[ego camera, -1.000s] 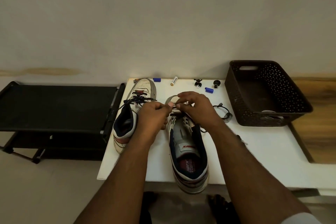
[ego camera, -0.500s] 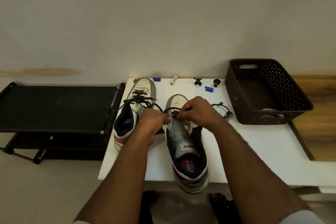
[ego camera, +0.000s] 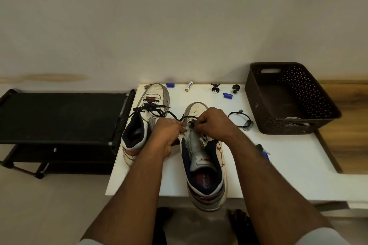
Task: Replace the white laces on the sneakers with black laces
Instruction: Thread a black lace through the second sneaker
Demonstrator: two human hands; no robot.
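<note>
Two white sneakers with navy and red trim stand on a white table [ego camera: 288, 161]. The left sneaker [ego camera: 145, 125] carries a black lace through its eyelets. The right sneaker [ego camera: 203, 165] lies toe away from me, its grey tongue pulled up. A black lace [ego camera: 175, 116] runs across its front eyelets and off to the left. My left hand [ego camera: 167, 131] and my right hand [ego camera: 213, 123] meet over the eyelets, fingers curled and pinching the black lace. The fingertips and the eyelets under them are hidden.
A dark perforated basket [ego camera: 288, 97] stands at the table's back right with something white inside. Small items line the far edge: a battery [ego camera: 189, 86], blue caps [ego camera: 227, 95], tiny figures. A black cord loop [ego camera: 242, 118] lies right of the shoe. A black rack [ego camera: 59, 119] sits left.
Both hands slid from the toe of the right sneaker back toward me, onto the eyelets by the tongue. The toe is now uncovered and the black lace stretches across it.
</note>
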